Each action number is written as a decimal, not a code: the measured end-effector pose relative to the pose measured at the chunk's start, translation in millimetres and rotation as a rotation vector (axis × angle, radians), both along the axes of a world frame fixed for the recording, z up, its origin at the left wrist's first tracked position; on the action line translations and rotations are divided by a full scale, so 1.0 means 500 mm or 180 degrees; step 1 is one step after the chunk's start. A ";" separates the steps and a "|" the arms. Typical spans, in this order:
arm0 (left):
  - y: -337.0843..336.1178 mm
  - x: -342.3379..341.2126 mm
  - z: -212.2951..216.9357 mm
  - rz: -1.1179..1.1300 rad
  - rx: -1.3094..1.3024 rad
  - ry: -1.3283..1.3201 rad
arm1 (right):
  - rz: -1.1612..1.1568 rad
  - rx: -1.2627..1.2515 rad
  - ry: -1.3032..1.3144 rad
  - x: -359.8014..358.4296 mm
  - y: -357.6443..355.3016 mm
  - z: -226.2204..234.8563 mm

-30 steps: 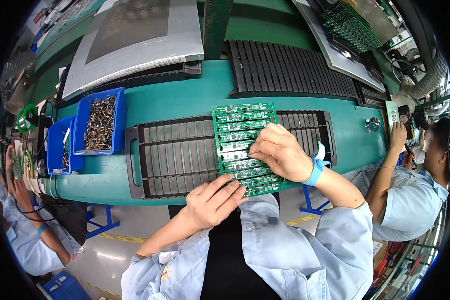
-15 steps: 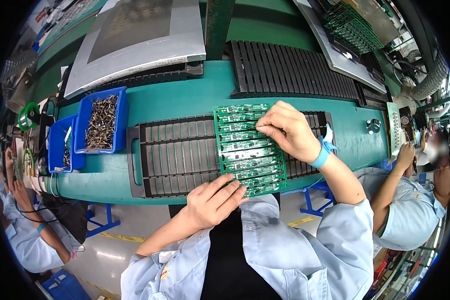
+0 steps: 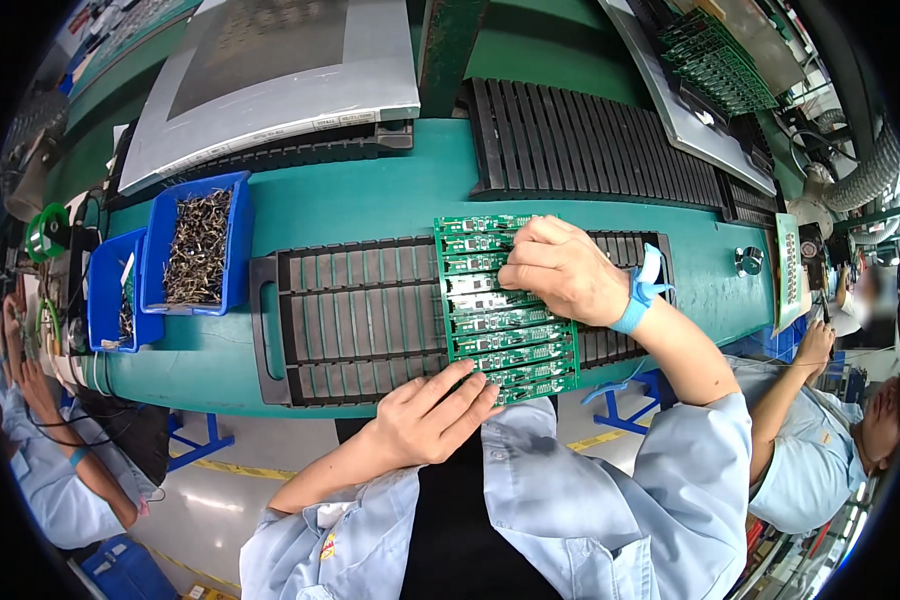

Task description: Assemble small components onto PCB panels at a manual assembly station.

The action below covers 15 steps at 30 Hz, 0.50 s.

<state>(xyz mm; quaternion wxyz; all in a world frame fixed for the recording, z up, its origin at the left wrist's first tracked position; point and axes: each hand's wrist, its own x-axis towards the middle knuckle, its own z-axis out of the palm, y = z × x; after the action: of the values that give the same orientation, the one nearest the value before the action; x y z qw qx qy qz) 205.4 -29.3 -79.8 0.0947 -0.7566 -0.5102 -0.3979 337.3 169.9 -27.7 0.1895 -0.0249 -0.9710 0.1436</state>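
A green rectangular panel of printed circuit boards (image 3: 495, 305) is lying flat on a black slatted plastic carrier tray (image 3: 350, 320), which is sitting on the teal conveyor bench (image 3: 370, 205). The right hand (image 3: 562, 270) is resting on the panel's upper right part, fingers curled down and pressing on the boards, gripping nothing. The left hand (image 3: 432, 413) is lying at the panel's near edge, fingers nearly straight and together, fingertips touching that edge. Left of the tray, a blue plastic bin of small metal parts (image 3: 198, 245) is standing.
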 end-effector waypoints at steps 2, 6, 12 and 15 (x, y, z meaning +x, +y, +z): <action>-0.001 0.000 0.002 -0.0029 -0.0034 0.0027 | 0.0508 0.0566 -0.0003 0.000 0.014 0.006; 0.002 0.003 -0.004 -0.0011 0.0048 -0.0058 | 0.0148 -0.0392 0.0203 0.009 0.021 -0.001; 0.001 0.004 -0.004 0.0027 0.0071 -0.0104 | -0.0676 -0.1037 0.0077 0.015 -0.008 -0.007; 0.002 0.003 -0.003 0.0000 0.0073 -0.0080 | -0.0630 -0.0977 0.0028 0.010 -0.003 -0.018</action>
<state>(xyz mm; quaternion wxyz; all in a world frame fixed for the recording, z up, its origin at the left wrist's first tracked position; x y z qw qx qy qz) 207.0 -28.4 -81.4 0.0969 -0.7504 -0.5068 -0.4131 342.4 168.6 -36.7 0.2009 -0.1483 -0.9297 0.2709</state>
